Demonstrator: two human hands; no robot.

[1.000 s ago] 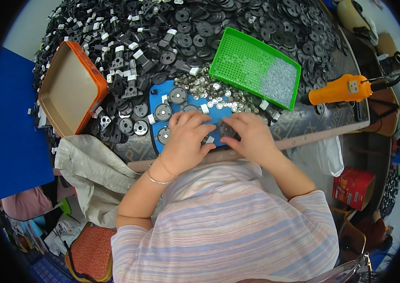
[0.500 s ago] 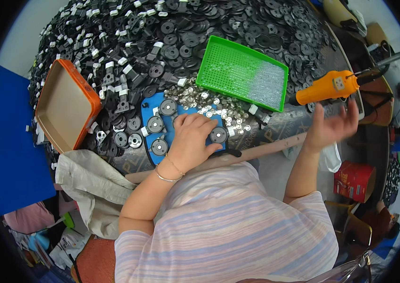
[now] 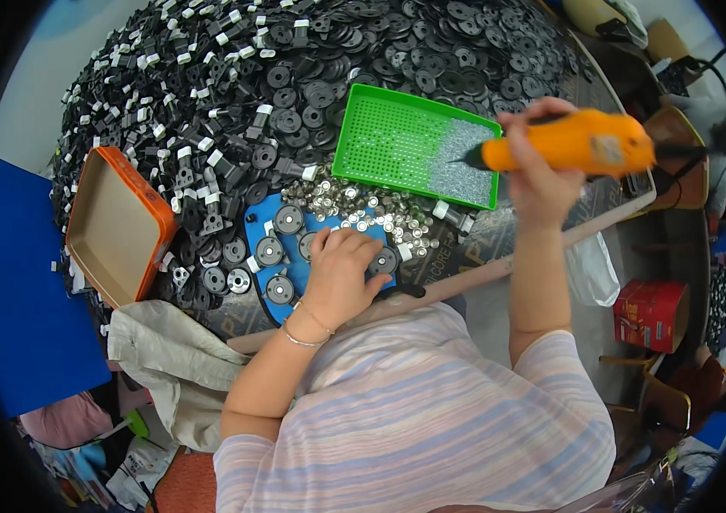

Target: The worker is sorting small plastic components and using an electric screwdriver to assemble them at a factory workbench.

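Here, the biggest thing in view is the table (image 3: pixel 543 224), buried almost to its edges under a heap of black round plastic parts (image 3: pixel 337 77), many of them with small white pieces among them. Next in size is the orange-rimmed tray (image 3: pixel 115 224), which lies at the left edge of the heap, tilted, its pale inside bare. To the right of the middle lies the green perforated tray (image 3: pixel 397 141), flat on the heap, with a patch of tiny silvery screws (image 3: pixel 466 167) gathered in its right end. Nearer the person, just below the green tray, a blue jig plate (image 3: pixel 282 256) rests on the table; several black discs with silvery centres sit on it in a loose ring. Between the plate and the green tray lies a spread of small silvery metal caps (image 3: pixel 363 209).

The orange electric screwdriver (image 3: pixel 572 144) is up in the air over the right end of the green tray, lying nearly level, its dark tip pointing left toward the screws. The right hand (image 3: pixel 538 171) holds it, fingers wrapped closed around the body, the forearm rising steeply from the lower right. The left hand (image 3: pixel 342 274) lies palm down on the right part of the blue plate, fingers bent and pressed on the discs there; whether it pinches anything beneath cannot be told. A thin silvery bracelet (image 3: pixel 303 338) circles its wrist.
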